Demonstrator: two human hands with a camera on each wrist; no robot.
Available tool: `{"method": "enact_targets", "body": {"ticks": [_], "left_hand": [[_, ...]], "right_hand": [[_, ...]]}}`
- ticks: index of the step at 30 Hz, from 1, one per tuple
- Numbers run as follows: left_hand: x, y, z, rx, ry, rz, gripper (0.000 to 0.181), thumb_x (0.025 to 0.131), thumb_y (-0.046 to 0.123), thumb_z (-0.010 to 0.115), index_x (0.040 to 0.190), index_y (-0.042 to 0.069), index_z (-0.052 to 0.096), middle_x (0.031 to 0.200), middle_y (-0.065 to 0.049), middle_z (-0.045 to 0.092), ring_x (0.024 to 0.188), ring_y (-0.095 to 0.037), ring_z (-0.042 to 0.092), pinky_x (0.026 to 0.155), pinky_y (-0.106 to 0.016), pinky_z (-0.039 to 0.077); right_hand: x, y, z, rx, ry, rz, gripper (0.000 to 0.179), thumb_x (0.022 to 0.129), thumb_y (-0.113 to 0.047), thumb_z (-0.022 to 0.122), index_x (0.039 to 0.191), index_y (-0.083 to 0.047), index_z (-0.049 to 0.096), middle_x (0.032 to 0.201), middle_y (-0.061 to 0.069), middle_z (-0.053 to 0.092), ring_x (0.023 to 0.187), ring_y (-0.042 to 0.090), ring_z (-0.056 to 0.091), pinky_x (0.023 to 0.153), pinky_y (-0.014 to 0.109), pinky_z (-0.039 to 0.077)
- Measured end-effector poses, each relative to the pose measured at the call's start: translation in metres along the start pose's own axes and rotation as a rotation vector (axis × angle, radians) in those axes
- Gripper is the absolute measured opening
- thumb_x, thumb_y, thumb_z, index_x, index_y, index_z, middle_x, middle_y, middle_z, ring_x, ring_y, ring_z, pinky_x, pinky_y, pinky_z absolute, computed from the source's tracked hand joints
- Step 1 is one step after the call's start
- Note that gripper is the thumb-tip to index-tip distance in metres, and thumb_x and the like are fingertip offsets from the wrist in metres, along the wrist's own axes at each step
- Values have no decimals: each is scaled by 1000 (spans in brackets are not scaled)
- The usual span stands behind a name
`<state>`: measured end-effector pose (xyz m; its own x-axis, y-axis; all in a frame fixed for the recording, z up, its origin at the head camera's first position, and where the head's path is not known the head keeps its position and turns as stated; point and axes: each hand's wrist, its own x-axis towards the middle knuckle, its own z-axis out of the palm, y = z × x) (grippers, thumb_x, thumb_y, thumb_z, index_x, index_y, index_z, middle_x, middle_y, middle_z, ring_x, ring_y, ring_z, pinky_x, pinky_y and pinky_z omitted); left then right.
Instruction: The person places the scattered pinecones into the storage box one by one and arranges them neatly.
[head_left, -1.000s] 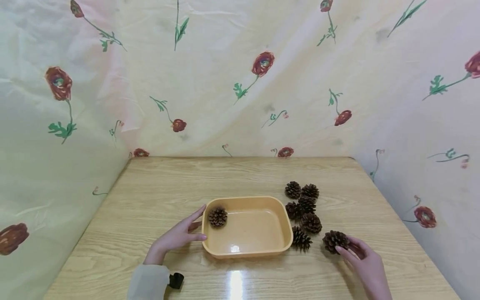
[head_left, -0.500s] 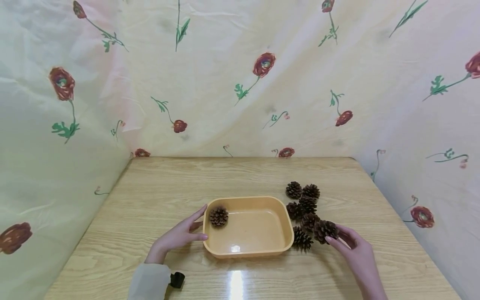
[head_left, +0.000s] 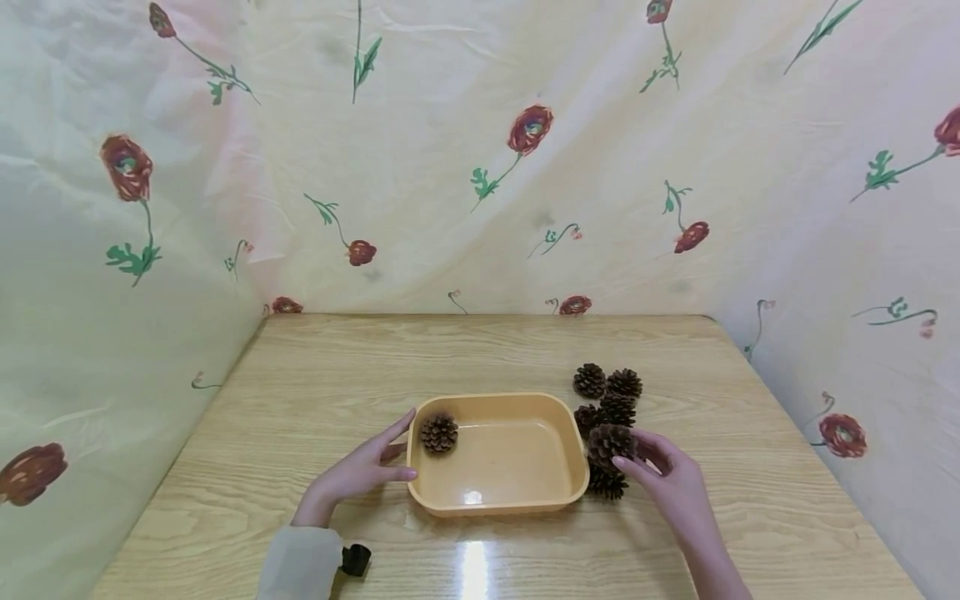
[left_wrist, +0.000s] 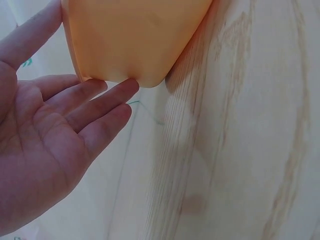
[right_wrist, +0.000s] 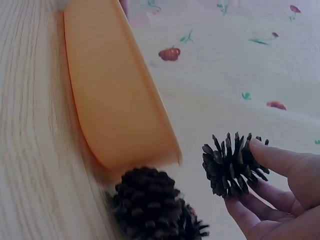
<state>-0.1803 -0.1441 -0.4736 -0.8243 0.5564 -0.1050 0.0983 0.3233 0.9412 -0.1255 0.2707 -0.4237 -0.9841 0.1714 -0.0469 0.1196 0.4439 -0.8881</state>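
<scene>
A brown pine cone (head_left: 611, 447) is pinched between the thumb and fingers of my right hand (head_left: 667, 473). It is raised near the right rim of an orange plastic bin (head_left: 498, 508), over other pine cones on the table. In the right wrist view the held pine cone (right_wrist: 232, 165) shows its scales spread wide. One pine cone (head_left: 438, 433) lies inside the bin at its left end. My left hand (head_left: 362, 471) rests against the bin's left end, its fingers extended. The left wrist view has those fingertips (left_wrist: 131, 86) touching the bin's outer wall (left_wrist: 130, 40).
Several pine cones, such as this one (head_left: 589, 380), lie in a cluster along the bin's right side, partly hidden by the held one. All stand on a wood-grain table (head_left: 337, 358). Flower-patterned cloth (head_left: 420, 167) rises behind and at both sides.
My right hand has carried its pine cone leftward and slightly away from me, from the table's right side to beside the bin's right rim. The left hand stays against the bin.
</scene>
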Motion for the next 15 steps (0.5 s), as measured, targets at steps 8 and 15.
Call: {"method": "enact_targets", "body": {"ticks": [8, 15], "left_hand": [[0, 1, 1, -13, 6, -17, 90, 91, 17, 67, 157, 17, 6, 163, -17, 1, 141, -50, 28, 115, -59, 29], [0, 0, 2, -10, 11, -23, 90, 90, 16, 67, 157, 17, 6, 163, -17, 1, 141, -49, 29, 115, -58, 30]], "right_hand": [[8, -12, 21, 62, -37, -93, 55, 87, -17, 73, 134, 3, 52, 135, 24, 54, 97, -20, 51, 88, 1, 47], [18, -15, 39, 89, -90, -128, 52, 85, -10, 74, 131, 4, 54, 130, 25, 58, 97, -17, 55, 89, 6, 49]]}}
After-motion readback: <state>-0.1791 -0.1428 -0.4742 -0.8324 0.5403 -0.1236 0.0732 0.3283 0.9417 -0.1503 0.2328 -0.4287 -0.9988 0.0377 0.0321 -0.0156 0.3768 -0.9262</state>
